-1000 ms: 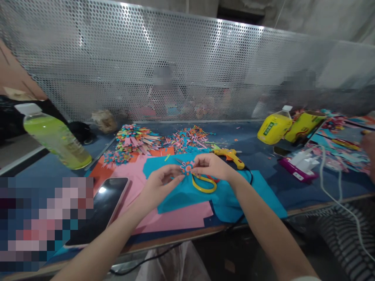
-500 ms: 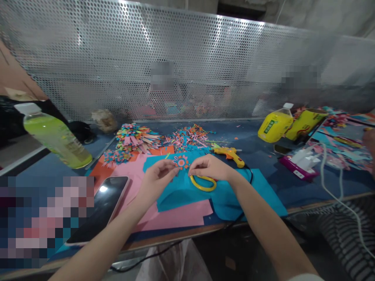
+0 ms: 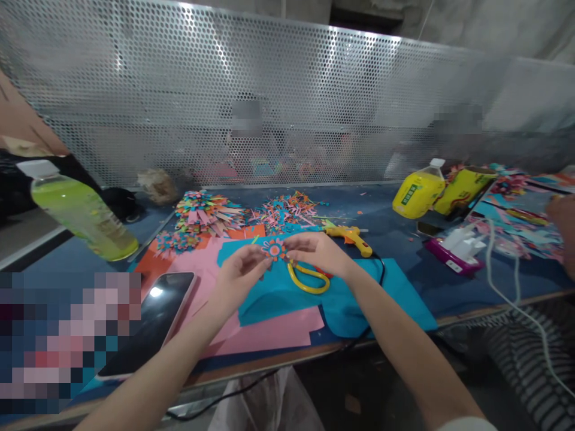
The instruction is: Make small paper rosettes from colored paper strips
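A small paper flower [image 3: 274, 251] with orange petals, pink loops and a ringed centre is held just over the blue sheets [image 3: 263, 308]. My left hand [image 3: 238, 269] pinches its left side between thumb and fingers. My right hand [image 3: 318, 251] is closed at the flower's right edge, its fingertips touching the petals. Under the right hand lies a pair of scissors with a yellow handle loop [image 3: 309, 290]; the blades are hidden. A yellow glue gun [image 3: 353, 235] rests just beyond that hand, with its black cord running toward me.
Pink paper [image 3: 269, 335] and a phone [image 3: 157, 317] lie near the front edge. Behind are fringed paper pieces [image 3: 206, 212] and a heap of scraps [image 3: 291, 209]. Bottles [image 3: 85, 215] stand at the sides, a purple pack [image 3: 456, 257] at right. A co-worker's hand [image 3: 563, 218] shows far right.
My right hand has moved up and left to the flower, its fingers now at the petals. More of the scissors' yellow handle shows. My left hand keeps its pinch.
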A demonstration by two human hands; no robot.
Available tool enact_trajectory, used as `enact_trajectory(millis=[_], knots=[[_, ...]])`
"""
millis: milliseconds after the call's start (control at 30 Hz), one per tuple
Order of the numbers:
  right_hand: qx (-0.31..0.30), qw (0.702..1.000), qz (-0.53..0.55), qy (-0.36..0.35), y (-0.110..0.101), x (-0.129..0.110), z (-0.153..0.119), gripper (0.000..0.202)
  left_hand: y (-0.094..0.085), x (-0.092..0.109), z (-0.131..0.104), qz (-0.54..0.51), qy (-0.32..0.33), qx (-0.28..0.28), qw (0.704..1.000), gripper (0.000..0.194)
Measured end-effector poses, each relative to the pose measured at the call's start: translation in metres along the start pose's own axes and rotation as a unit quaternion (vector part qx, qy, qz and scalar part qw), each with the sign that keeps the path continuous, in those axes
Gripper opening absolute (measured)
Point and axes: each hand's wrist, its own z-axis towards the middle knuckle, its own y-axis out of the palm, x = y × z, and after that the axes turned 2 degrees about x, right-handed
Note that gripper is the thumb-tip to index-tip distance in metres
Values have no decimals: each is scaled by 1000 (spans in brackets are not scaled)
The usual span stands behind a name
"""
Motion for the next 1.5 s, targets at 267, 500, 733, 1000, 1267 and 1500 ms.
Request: enact_trajectory(millis=[267, 500, 733, 1000, 1267, 1500], knots=[[-16, 996, -87, -15, 2, 5, -2, 24, 5, -3, -3, 26, 47, -33, 998, 19], [6, 1000, -21, -4, -5, 3, -1, 24, 1, -1, -2, 38, 26, -46, 998, 21], [-21, 982, 176, 69, -7, 2, -2, 23, -4, -8, 1, 30, 72, 36, 996, 20], [-2, 988, 142, 66, -9, -2, -1, 21, -1, -5, -6, 228, 153, 38, 961, 13], [-47, 981, 148, 115, -1, 4, -1, 26, 4, -8, -3, 91, 195, 55, 975, 27], [-44, 992, 65, 96, 2, 4, 1, 27, 2, -8, -7, 42, 179, 59, 981, 31]])
